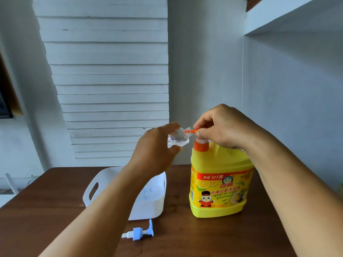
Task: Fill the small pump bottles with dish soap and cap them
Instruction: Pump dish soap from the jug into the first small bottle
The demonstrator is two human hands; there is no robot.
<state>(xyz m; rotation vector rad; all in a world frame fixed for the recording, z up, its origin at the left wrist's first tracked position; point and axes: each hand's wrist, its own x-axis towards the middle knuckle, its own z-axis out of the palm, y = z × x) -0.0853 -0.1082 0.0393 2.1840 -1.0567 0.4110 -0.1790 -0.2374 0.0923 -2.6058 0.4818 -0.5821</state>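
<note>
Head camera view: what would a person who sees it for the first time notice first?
First, the big yellow soap jug standing on the brown table, right of centre. Above it, the left hand holds a small clear bottle tilted against the jug's orange spout, where the right hand works the pump. Lower left stands a white basket, with a blue and white pump cap lying in front of it.
</note>
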